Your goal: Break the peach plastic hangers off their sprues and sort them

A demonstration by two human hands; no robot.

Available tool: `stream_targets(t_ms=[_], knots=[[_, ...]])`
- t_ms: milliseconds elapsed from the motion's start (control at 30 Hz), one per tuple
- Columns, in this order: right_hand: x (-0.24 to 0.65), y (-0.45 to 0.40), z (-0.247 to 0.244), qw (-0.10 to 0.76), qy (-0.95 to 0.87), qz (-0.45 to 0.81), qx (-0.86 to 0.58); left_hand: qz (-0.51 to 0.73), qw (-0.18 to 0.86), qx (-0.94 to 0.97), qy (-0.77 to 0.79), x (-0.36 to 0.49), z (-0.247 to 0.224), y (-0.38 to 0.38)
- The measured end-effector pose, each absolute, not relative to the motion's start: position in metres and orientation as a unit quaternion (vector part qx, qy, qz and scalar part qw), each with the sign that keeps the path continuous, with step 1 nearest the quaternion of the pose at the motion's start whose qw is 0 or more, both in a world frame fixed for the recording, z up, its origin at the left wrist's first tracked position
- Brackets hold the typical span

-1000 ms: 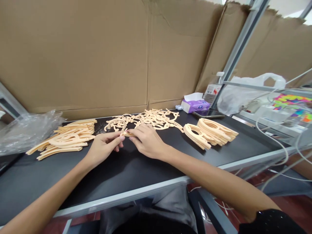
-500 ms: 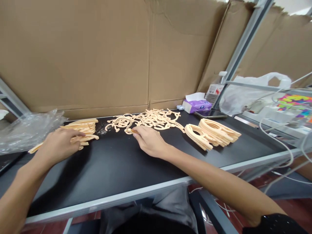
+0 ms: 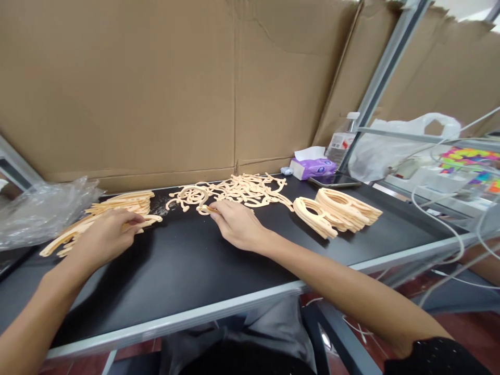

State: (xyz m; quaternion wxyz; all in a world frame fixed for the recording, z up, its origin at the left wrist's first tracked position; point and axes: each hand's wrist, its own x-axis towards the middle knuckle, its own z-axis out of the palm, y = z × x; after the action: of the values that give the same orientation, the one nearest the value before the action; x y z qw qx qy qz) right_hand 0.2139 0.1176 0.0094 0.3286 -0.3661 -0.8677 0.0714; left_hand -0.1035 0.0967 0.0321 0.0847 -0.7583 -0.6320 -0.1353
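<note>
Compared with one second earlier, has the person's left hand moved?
Yes. The left hand has moved leftward, closer to the clear plastic bag, and is now at the left pile of pale pieces.

The counter (image 3: 195, 276), black-topped with a grey metal front edge (image 3: 195, 315), carries at its left end a crumpled clear plastic bag (image 3: 50, 208) and, just beside it, a pile of long cream-coloured strips (image 3: 125, 200), partly hidden. Middle, toward the back: one loose heap of small curved cream pieces (image 3: 250, 188); farther right, two adjoining stacks of cream pieces with rounded openings, a left stack (image 3: 318, 221) and a right stack (image 3: 353, 208). Back right: one purple tissue pack (image 3: 317, 168), white sheet showing; one small pale item (image 3: 286, 171), just beside it; one dark-screened phone (image 3: 335, 180), lying flat; one clear, white-capped bottle (image 3: 340, 141), upright.
</note>
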Motion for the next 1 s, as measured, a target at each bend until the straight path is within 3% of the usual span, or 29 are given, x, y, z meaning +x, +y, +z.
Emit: stream_targets(t_ms=[300, 733, 1000], knots=[[0.214, 0.117, 0.010, 0.322, -0.870, 0.070, -0.367, -0.131, 0.035, -0.820, -0.556, -0.090, 0.027, 0.095], [0.214, 0.117, 0.011, 0.324, -0.870, 0.071, -0.364, -0.203, 0.109, -0.826, -0.514, -0.079, 0.022, 0.096], [0.215, 0.117, 0.010, 0.320, -0.871, 0.067, -0.367, -0.175, 0.052, -0.834, -0.520, -0.072, 0.024, 0.089]])
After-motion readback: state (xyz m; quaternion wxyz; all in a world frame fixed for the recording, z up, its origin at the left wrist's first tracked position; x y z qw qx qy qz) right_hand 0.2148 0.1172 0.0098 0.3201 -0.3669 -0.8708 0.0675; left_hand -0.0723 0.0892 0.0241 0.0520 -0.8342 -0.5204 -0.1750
